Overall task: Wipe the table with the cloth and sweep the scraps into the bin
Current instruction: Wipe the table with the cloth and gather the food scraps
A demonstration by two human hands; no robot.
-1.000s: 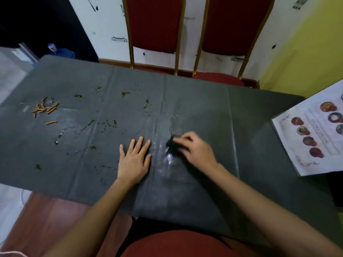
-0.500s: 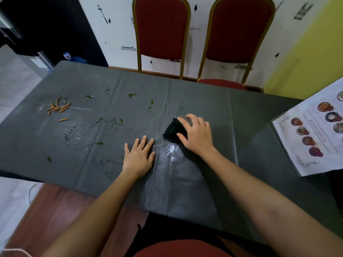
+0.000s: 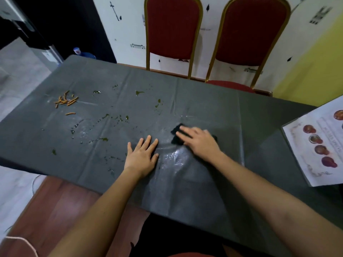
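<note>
Right hand (image 3: 199,140) slides cloth (image 3: 176,135) rightward, pressing it open-palmed; left hand (image 3: 142,156) flat, bracing table (image 3: 269,117). Scraps (image 3: 65,102) at left not yet swept.

I'm in an eatery: a picture menu (image 3: 319,151) lies on the table (image 3: 213,101) at its right end, red banquet chairs (image 3: 172,28) behind it.

Left hand (image 3: 142,156) flat, right hand (image 3: 200,143) seemingly flat

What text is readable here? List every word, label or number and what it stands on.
Printed sheet with food photos: heading beside the photos, too blurred to read.
Blue bottle at far left: label too small to read.
Nothing legible anywhere else.
</note>
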